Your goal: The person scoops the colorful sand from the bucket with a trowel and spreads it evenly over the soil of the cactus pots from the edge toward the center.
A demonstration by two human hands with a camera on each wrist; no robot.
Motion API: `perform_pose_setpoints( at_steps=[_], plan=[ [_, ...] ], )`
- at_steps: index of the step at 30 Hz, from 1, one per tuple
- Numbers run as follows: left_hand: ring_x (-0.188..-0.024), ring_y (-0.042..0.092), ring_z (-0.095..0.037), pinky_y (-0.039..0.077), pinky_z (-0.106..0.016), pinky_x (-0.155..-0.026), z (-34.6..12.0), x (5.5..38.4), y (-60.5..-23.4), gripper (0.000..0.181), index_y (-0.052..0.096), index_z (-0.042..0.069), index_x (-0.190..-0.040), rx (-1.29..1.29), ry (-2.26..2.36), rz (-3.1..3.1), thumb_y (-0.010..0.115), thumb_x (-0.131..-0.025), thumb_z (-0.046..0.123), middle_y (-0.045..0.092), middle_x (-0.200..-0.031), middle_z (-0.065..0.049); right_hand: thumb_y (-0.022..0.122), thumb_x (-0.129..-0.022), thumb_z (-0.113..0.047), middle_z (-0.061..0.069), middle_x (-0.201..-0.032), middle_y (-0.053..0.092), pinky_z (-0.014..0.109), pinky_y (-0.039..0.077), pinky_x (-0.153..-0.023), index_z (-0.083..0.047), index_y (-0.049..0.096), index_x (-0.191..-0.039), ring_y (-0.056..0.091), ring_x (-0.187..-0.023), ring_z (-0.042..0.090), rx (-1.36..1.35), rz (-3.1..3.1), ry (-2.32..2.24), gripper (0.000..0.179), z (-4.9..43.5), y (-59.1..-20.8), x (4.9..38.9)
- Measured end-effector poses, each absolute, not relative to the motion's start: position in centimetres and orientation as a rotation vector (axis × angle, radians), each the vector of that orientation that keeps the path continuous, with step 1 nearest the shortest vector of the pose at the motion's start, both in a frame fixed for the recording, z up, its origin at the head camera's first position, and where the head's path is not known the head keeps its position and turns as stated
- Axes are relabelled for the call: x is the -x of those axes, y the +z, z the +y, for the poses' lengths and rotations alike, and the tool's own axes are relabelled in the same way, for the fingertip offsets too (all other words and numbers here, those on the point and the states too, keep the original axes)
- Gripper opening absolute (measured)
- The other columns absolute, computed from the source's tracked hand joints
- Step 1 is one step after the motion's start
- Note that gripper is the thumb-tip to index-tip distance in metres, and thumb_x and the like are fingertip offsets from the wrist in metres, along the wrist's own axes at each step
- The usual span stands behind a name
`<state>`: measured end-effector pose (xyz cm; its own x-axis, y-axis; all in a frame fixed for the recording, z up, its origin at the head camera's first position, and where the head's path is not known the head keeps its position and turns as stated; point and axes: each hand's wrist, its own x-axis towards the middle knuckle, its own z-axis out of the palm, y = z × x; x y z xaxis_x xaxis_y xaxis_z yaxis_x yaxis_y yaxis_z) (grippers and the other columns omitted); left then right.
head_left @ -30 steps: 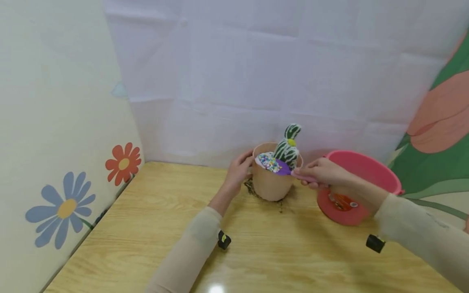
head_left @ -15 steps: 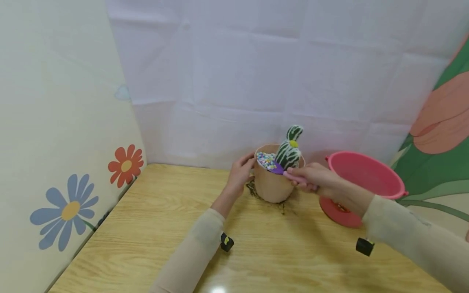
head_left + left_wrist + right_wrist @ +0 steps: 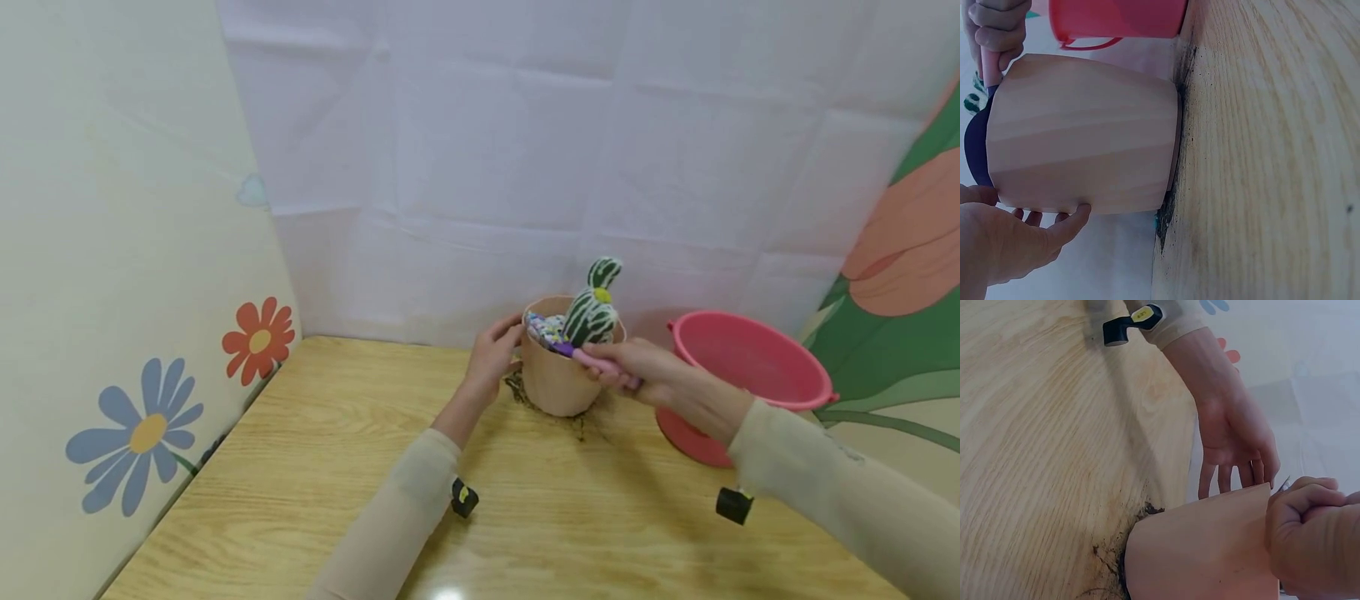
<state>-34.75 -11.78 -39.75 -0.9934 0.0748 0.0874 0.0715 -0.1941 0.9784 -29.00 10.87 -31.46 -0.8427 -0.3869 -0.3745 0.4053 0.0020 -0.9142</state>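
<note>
A beige pot [image 3: 558,379] holds a green cactus with white stripes [image 3: 588,317] and a yellow flower. Multicoloured pebbles [image 3: 545,327] show inside its left rim. My right hand [image 3: 630,362] grips the pink handle of a small trowel [image 3: 600,363], whose purple blade lies tilted over the rim. In the left wrist view the blade's dark underside [image 3: 977,147] faces out past the rim. My left hand [image 3: 491,360] rests its fingers against the pot's left side, fairly straight in the right wrist view; some fingertips are hidden behind the pot.
A pink-red bucket [image 3: 750,358] stands right of the pot, behind my right forearm. Dark crumbs of soil [image 3: 579,423] lie around the pot's base on the wooden table [image 3: 360,417]. A white cloth [image 3: 480,150] hangs close behind the pot.
My right hand has shifted left with the trowel, and its blade has turned from flat to tilted over the pot. The left hand stays against the pot's side.
</note>
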Motion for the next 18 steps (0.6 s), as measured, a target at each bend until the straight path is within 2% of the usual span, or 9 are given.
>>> perform_pose_setpoints(
  at_steps=[7,18],
  plan=[
    [-0.121,0.055,-0.029,0.049,-0.055,-0.099,-11.75,34.78,-39.7,0.041,0.063,0.015,-0.14,-0.185,2.42,1.996,0.061,-0.103,0.032,0.059,-0.136,-0.009,0.041,-0.111,-0.018,0.004,-0.074,0.054,0.013,0.025,-0.038,0.002,0.053,-0.116,0.037,-0.047,0.001,-0.045,1.546,-1.967,0.024,10.49,-31.47,28.93],
    [-0.121,0.056,-0.03,0.049,-0.056,-0.099,-11.76,34.77,-39.8,0.038,0.062,0.012,-0.141,-0.193,2.411,2.019,0.056,-0.106,0.025,0.06,-0.134,-0.012,0.038,-0.112,-0.023,0.004,-0.077,0.054,0.012,0.024,-0.038,0.003,0.045,-0.128,0.037,-0.048,0.001,-0.046,1.358,-2.021,0.031,10.27,-31.17,28.94]
  ],
)
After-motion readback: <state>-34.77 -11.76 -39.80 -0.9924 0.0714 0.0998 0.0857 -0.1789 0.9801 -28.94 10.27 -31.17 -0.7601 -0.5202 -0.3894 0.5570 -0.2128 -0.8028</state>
